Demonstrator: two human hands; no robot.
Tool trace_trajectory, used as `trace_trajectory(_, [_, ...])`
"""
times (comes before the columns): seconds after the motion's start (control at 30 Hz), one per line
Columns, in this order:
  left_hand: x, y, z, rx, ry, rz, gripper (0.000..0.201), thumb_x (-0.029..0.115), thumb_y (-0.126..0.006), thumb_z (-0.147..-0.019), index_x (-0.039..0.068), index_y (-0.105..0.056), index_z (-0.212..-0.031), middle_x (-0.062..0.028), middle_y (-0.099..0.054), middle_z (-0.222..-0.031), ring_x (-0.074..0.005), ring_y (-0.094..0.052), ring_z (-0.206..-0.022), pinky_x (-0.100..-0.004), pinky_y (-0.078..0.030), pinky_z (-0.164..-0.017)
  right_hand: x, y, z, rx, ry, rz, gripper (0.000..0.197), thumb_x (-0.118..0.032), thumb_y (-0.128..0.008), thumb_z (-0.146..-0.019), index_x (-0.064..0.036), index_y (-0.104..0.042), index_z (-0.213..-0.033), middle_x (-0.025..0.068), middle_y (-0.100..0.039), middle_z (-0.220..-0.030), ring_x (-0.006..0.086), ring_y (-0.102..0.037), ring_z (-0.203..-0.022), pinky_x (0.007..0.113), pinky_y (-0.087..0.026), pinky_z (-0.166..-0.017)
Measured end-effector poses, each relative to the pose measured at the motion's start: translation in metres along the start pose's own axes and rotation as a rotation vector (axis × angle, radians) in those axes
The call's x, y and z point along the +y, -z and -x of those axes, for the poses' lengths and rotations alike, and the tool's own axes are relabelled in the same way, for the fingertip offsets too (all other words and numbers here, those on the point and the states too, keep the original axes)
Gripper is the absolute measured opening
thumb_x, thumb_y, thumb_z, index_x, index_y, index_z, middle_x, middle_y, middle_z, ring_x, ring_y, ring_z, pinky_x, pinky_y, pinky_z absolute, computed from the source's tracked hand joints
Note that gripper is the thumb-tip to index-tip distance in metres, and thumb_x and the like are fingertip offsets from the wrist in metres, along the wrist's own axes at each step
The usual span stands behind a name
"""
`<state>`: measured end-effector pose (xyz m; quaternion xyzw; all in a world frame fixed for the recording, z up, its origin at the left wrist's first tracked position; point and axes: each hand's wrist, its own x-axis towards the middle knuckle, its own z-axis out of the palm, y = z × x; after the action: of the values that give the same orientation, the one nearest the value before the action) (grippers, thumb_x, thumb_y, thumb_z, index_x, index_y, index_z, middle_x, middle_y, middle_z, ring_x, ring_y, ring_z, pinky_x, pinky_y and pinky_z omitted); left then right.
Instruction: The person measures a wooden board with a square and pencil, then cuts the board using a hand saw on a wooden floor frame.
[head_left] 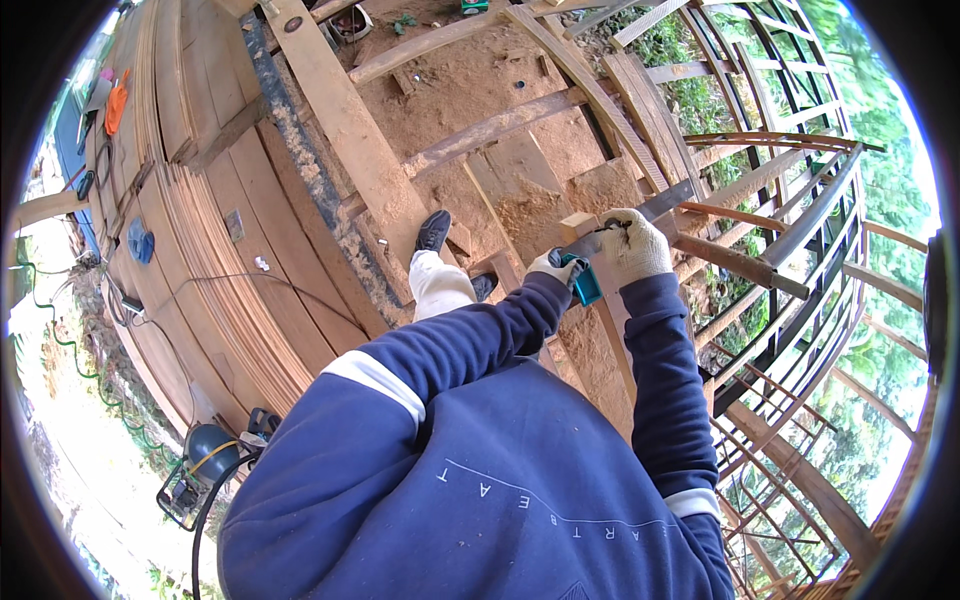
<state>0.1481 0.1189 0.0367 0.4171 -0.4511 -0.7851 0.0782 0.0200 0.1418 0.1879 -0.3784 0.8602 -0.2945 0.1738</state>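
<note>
My left hand (557, 266), in a light glove with dark fingertips, is closed on a teal box-like object (586, 284). Close by on the right, my right hand (638, 246) wears a whitish work glove, its fingers curled down over a flat grey metal strip (666, 201). Something small and dark shows at those fingertips, too small to name. The strip runs slantwise beneath both hands, above a narrow wooden board (612, 345). A small pale wood block (578, 224) sits just beyond the hands.
Long stacked planks (250, 240) fill the left side, with a cable across them. An air compressor (208, 452) stands at lower left. Wooden beams (490, 135) cross the sawdust-covered ground ahead. Metal rails (815, 215) rise at right. My shoe (432, 231) is beside a wide plank (350, 110).
</note>
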Motion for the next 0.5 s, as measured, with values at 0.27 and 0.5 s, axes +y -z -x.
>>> trace_trajectory(0.27, [0.026,0.003,0.009,-0.023,0.105,-0.115,0.022,0.015,-0.07,-0.094,-0.002,-0.064,-0.106,-0.0058,-0.072,-0.093,-0.0099,-0.064,-0.08,-0.0267,-0.052,-0.072,-0.017,-0.001,-0.001,-0.08,0.044,0.068,0.012,-0.011,-0.062,-0.088,-0.0053,-0.067,-0.097,0.0183,-0.07,-0.084,0.0364,-0.07,-0.081,0.039,-0.056,-0.072])
trace_trajectory(0.5, [0.024,0.007,0.01,0.011,0.031,-0.087,0.032,0.024,-0.075,-0.088,-0.001,-0.066,-0.104,-0.0101,-0.072,-0.089,-0.0157,-0.065,-0.077,-0.0323,-0.052,-0.073,-0.022,-0.001,-0.004,-0.132,0.044,0.052,0.012,-0.01,-0.061,-0.088,-0.005,-0.068,-0.096,0.0173,-0.071,-0.084,0.0352,-0.07,-0.08,0.038,-0.056,-0.072])
